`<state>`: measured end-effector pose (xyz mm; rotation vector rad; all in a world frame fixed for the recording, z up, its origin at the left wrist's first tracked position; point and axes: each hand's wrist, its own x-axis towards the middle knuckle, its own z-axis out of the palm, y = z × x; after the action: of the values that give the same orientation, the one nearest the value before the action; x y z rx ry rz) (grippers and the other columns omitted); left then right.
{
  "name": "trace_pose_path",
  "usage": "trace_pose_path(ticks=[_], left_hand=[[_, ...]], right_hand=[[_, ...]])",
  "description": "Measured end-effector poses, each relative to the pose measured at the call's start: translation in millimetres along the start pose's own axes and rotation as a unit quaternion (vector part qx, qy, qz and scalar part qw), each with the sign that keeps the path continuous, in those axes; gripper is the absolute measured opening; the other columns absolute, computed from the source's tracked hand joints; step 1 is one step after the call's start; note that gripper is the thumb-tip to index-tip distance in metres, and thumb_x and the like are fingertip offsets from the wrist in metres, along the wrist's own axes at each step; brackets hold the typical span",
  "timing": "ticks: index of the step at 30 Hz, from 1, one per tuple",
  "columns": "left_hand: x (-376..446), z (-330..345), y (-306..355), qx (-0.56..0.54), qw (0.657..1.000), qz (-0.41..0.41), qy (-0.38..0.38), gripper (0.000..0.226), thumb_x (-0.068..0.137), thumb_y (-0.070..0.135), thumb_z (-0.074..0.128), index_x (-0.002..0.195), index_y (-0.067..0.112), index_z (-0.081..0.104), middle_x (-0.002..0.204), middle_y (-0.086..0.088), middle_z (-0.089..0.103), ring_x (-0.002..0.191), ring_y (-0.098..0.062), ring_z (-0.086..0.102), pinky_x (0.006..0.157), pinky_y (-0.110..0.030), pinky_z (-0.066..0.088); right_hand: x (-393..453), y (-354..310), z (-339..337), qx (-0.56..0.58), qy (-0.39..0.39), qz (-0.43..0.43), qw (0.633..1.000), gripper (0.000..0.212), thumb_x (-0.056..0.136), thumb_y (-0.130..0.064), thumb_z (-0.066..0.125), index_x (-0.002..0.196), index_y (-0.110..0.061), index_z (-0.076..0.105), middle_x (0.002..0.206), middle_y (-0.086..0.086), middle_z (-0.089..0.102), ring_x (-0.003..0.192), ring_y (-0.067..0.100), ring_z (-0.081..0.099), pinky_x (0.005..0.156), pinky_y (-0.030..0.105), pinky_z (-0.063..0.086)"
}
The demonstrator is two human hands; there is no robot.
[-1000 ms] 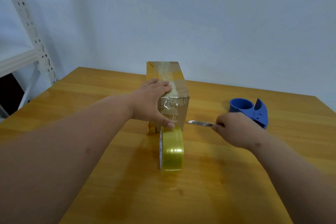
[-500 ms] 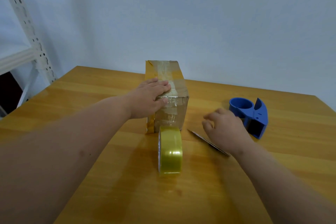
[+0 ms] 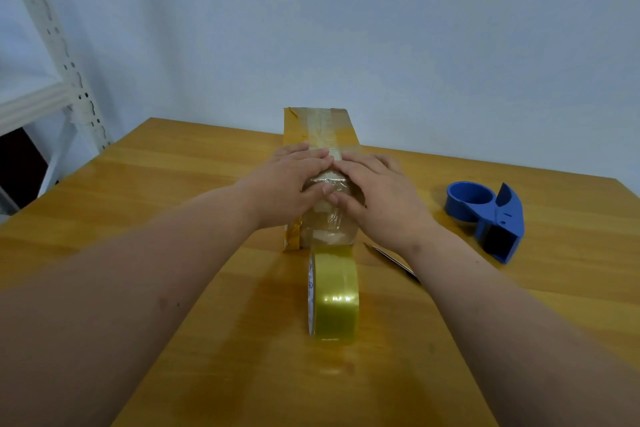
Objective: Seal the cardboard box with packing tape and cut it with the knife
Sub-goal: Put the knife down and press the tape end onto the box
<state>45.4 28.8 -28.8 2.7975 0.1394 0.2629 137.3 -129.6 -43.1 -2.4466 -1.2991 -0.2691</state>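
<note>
A small cardboard box (image 3: 320, 130) with clear tape along its top stands in the middle of the table. My left hand (image 3: 287, 187) and my right hand (image 3: 375, 194) lie flat on its near top edge, fingers spread, pressing the tape on the front face. A roll of yellowish packing tape (image 3: 334, 295) stands on edge just in front of the box. The knife (image 3: 391, 258) lies on the table right of the roll, partly hidden under my right wrist.
A blue tape dispenser (image 3: 488, 215) sits on the wooden table (image 3: 173, 201) at the right. A white metal shelf frame (image 3: 59, 55) stands beyond the table's left corner. A pale wall is behind.
My right hand has let go of the knife, which now lies on the table, and has moved left onto the box beside my left hand.
</note>
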Motion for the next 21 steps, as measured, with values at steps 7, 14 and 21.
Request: trace_pose_path(ticks=[7, 14, 21], left_hand=[[-0.8, 2.3, -3.5, 0.021, 1.0, 0.011, 0.013, 0.065, 0.09, 0.043, 0.052, 0.147, 0.024, 0.027, 0.157, 0.009, 0.024, 0.147, -0.012, 0.007, 0.119, -0.029, 0.007], [-1.4, 6.5, -5.0, 0.025, 0.999, 0.023, 0.031, 0.075, 0.082, 0.038, 0.065, 0.147, 0.023, 0.03, 0.157, 0.006, 0.028, 0.147, -0.014, 0.011, 0.12, -0.032, 0.011], [-0.8, 4.2, -4.6, 0.034, 0.999, 0.036, 0.02, 0.08, 0.076, 0.028, 0.066, 0.147, 0.02, 0.028, 0.157, 0.003, 0.026, 0.147, -0.015, 0.01, 0.12, -0.028, 0.007]], right_hand=[[-1.9, -1.6, 5.7, 0.032, -0.016, 0.021, 0.999, 0.065, 0.083, -0.062, 0.038, 0.143, -0.036, 0.038, 0.153, -0.01, 0.038, 0.132, 0.022, 0.042, 0.108, 0.045, 0.038], [-2.6, 1.5, 7.7, 0.029, -0.005, 0.016, 0.999, 0.063, 0.087, -0.04, 0.062, 0.145, -0.035, 0.037, 0.154, -0.011, 0.036, 0.132, 0.022, 0.043, 0.109, 0.042, 0.037], [-4.8, 3.9, 7.5, 0.049, -0.031, 0.016, 0.998, 0.075, 0.079, -0.037, 0.06, 0.147, -0.037, 0.028, 0.157, -0.013, 0.029, 0.135, 0.021, 0.04, 0.109, 0.046, 0.038]])
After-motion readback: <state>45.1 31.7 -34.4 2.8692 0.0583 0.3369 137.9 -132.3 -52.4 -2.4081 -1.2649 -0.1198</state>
